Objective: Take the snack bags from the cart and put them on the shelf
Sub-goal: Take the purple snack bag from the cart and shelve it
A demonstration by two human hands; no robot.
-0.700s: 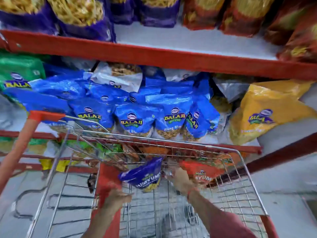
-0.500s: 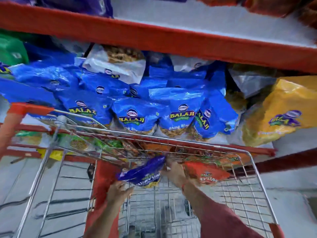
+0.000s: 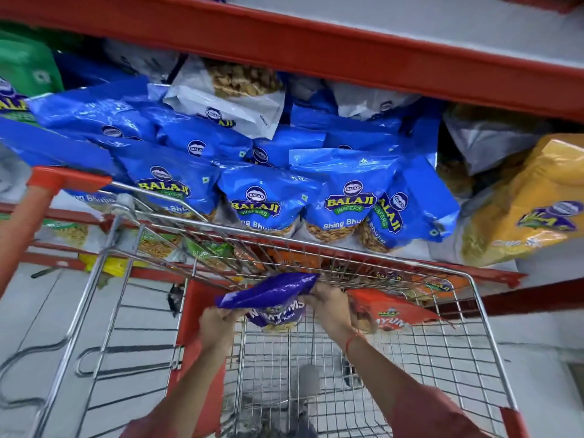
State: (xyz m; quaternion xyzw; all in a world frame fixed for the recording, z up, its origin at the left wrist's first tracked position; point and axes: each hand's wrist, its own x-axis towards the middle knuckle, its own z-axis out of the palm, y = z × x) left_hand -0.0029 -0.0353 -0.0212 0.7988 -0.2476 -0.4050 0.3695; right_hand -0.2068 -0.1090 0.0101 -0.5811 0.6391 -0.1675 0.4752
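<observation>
A purple snack bag (image 3: 271, 294) hangs crumpled inside the wire cart (image 3: 316, 245), near its front wall. My left hand (image 3: 218, 324) pinches the bag's left end and my right hand (image 3: 328, 306) grips its right end. A red snack bag (image 3: 390, 312) leans in the cart just to the right of my right hand, touching it. Above the cart, the middle shelf (image 3: 414, 248) is packed with blue bags (image 3: 268, 197), and a white bag (image 3: 230, 102) lies on top of them.
A red shelf beam (image 3: 347, 58) runs overhead. A large yellow bag (image 3: 521, 213) lies at the right of the middle shelf and a green bag (image 3: 25, 67) at the far left. Orange and green bags (image 3: 205, 249) show through the wires on a lower shelf. The cart's red handle (image 3: 63, 180) is at the left.
My left hand has risen and taken hold of the purple bag's left end. The bag now lies flatter between both hands. The view has moved closer to the shelf.
</observation>
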